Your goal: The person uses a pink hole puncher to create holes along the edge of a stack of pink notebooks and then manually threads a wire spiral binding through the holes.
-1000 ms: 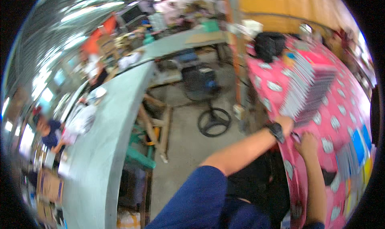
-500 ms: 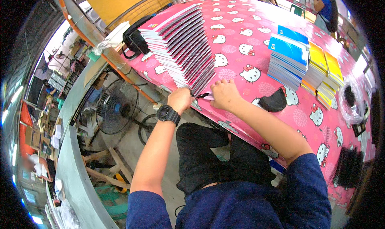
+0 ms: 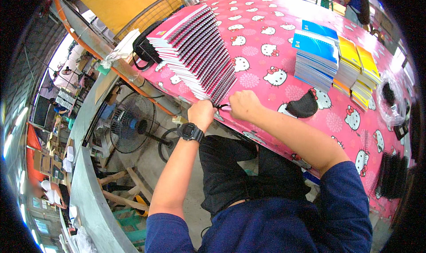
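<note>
A tall, leaning stack of spiral notebooks point(image 3: 195, 53) with red-pink covers and dark coils stands at the table's near left edge. At its lowest, nearest corner my left hand point(image 3: 202, 114), with a black watch on the wrist, is closed around a notebook's coil end, its fingertips partly hidden. My right hand point(image 3: 244, 105) is closed around the handle of small pliers point(image 3: 223, 106) with dark jaws and a pinkish grip. Those jaws point left and meet the coil end beside my left fingers. Most of the handle is covered by my fist.
Blue notebooks point(image 3: 316, 49) and yellow notebooks point(image 3: 350, 60) are piled on the pink table point(image 3: 266, 113). A black pouch-like item point(image 3: 302, 104), a clear plastic roll point(image 3: 392, 103) and black coils point(image 3: 391, 175) lie to the right. A fan point(image 3: 133, 122) stands below left.
My right hand has closed from a looser grip into a fist around the pliers' handle. Both hands stay at the stack's near corner; the whole view has shifted slightly.
</note>
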`<action>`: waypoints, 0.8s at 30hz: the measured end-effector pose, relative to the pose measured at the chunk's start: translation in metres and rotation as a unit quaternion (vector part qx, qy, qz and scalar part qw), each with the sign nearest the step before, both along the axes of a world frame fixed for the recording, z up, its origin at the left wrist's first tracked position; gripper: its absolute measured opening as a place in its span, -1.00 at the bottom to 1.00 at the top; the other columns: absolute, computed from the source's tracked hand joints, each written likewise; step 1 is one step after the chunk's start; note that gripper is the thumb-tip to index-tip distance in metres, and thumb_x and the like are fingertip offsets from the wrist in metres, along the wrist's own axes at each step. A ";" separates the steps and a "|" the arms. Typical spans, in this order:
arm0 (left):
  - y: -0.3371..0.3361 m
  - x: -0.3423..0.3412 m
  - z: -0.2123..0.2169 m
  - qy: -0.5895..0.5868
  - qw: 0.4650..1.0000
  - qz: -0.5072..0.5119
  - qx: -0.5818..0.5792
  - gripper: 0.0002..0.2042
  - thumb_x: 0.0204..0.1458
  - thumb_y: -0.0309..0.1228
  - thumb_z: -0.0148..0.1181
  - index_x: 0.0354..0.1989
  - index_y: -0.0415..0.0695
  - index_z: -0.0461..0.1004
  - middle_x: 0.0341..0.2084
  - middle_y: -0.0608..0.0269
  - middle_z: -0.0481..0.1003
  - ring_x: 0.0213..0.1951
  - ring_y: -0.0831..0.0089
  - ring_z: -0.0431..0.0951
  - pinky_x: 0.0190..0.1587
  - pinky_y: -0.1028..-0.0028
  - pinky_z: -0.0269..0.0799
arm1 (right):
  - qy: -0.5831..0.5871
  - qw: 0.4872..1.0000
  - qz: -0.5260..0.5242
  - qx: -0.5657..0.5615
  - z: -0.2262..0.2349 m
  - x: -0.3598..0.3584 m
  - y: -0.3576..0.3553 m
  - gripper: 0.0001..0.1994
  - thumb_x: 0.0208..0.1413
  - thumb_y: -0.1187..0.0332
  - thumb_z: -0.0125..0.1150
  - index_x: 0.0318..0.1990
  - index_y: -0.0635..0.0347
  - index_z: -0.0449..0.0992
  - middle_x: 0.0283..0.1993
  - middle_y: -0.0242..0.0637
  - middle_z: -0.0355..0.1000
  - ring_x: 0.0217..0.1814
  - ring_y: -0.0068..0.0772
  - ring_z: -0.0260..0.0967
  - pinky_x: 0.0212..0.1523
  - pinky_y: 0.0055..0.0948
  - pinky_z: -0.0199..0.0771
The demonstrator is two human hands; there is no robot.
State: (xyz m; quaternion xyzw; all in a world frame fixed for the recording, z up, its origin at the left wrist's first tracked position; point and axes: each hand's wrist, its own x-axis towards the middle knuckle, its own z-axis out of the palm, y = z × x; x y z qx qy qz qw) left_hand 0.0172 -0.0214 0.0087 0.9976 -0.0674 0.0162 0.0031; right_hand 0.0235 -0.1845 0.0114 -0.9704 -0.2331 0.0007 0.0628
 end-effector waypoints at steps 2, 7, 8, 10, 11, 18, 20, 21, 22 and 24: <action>0.000 -0.003 -0.002 -0.008 1.000 -0.004 -0.006 -0.71 -0.11 -0.20 0.20 -0.47 -0.24 0.51 -0.47 -0.09 0.51 -0.36 0.01 0.53 -0.29 0.14 0.44 | 0.007 1.000 0.010 0.012 0.005 -0.001 -0.001 -0.81 -0.13 0.30 0.12 -0.40 0.18 0.56 -0.32 -0.14 0.51 -0.27 -0.21 0.51 -0.28 -0.28 0.50; 0.000 -0.007 -0.010 -0.037 0.999 0.005 -0.026 -0.67 -0.06 -0.17 0.12 -0.48 -0.26 0.49 -0.47 -0.13 0.50 -0.39 -0.03 0.53 -0.30 0.10 0.43 | 0.036 0.999 0.005 0.014 0.015 0.000 -0.001 -0.79 -0.18 0.29 0.13 -0.40 0.20 0.56 -0.32 -0.12 0.51 -0.25 -0.21 0.51 -0.26 -0.29 0.50; 0.002 -0.006 -0.013 -0.040 0.999 0.009 -0.026 -0.67 -0.05 -0.17 0.10 -0.48 -0.26 0.48 -0.47 -0.12 0.50 -0.39 -0.03 0.53 -0.31 0.10 0.44 | 0.041 0.999 0.005 0.014 0.019 0.001 0.000 -0.78 -0.19 0.28 0.14 -0.39 0.20 0.56 -0.31 -0.11 0.51 -0.24 -0.21 0.51 -0.25 -0.29 0.50; -0.002 -0.004 -0.013 -0.040 0.999 0.010 -0.030 -0.67 -0.04 -0.17 0.08 -0.47 -0.26 0.48 -0.47 -0.12 0.50 -0.40 -0.03 0.53 -0.32 0.10 0.44 | 0.035 0.999 0.015 -0.017 0.018 0.006 -0.001 -0.76 -0.20 0.28 0.15 -0.39 0.21 0.56 -0.31 -0.10 0.51 -0.23 -0.20 0.50 -0.25 -0.28 0.50; -0.003 -0.002 -0.012 -0.025 0.999 0.005 -0.029 -0.66 -0.03 -0.17 0.06 -0.46 -0.26 0.47 -0.46 -0.12 0.50 -0.40 -0.03 0.53 -0.32 0.10 0.44 | 0.027 0.998 0.027 -0.045 0.018 0.009 -0.002 -0.75 -0.21 0.27 0.15 -0.38 0.23 0.56 -0.31 -0.08 0.50 -0.22 -0.19 0.50 -0.24 -0.27 0.50; 0.008 -0.004 -0.013 0.015 0.999 -0.027 -0.044 -0.71 -0.03 -0.23 -0.04 -0.40 -0.25 0.45 -0.47 -0.13 0.50 -0.37 -0.03 0.52 -0.29 0.08 0.41 | 0.095 0.992 0.043 -0.074 0.029 0.020 -0.018 -0.66 -0.21 0.16 0.18 -0.33 0.25 0.54 -0.24 -0.07 0.49 -0.13 -0.14 0.46 -0.09 -0.13 0.42; 0.010 -0.001 -0.015 0.031 0.996 -0.037 -0.072 -0.72 -0.04 -0.26 -0.07 -0.39 -0.24 0.42 -0.49 -0.12 0.50 -0.37 -0.04 0.51 -0.28 0.09 0.39 | 0.068 0.994 0.025 -0.080 0.018 0.026 -0.030 -0.58 -0.23 0.07 0.19 -0.29 0.22 0.53 -0.20 -0.09 0.48 -0.07 -0.14 0.42 -0.07 -0.04 0.36; 0.013 0.000 -0.018 0.028 0.996 -0.035 -0.076 -0.72 -0.04 -0.26 -0.07 -0.39 -0.24 0.42 -0.49 -0.12 0.50 -0.37 -0.04 0.51 -0.28 0.09 0.39 | 0.039 0.995 0.013 -0.087 0.013 0.029 -0.034 -0.50 -0.25 -0.03 0.20 -0.25 0.20 0.53 -0.17 -0.11 0.46 -0.01 -0.15 0.38 -0.04 0.05 0.30; 0.013 0.003 -0.020 0.024 0.993 -0.061 -0.101 -0.72 -0.03 -0.26 -0.08 -0.38 -0.26 0.42 -0.52 -0.11 0.49 -0.39 -0.02 0.51 -0.29 0.10 0.39 | 0.036 0.995 0.010 -0.092 0.000 0.031 -0.042 -0.50 -0.25 -0.03 0.20 -0.25 0.20 0.53 -0.17 -0.11 0.46 -0.01 -0.15 0.38 -0.04 0.05 0.30; 0.016 0.007 -0.022 0.019 0.988 -0.087 -0.128 -0.71 -0.01 -0.27 -0.09 -0.36 -0.27 0.41 -0.56 -0.10 0.48 -0.42 -0.01 0.51 -0.30 0.12 0.38 | -0.398 0.916 0.048 -0.004 -0.026 0.027 -0.051 -0.45 -0.18 -0.10 0.17 -0.16 0.18 0.47 -0.15 -0.16 0.42 0.02 -0.17 0.31 0.00 0.15 0.17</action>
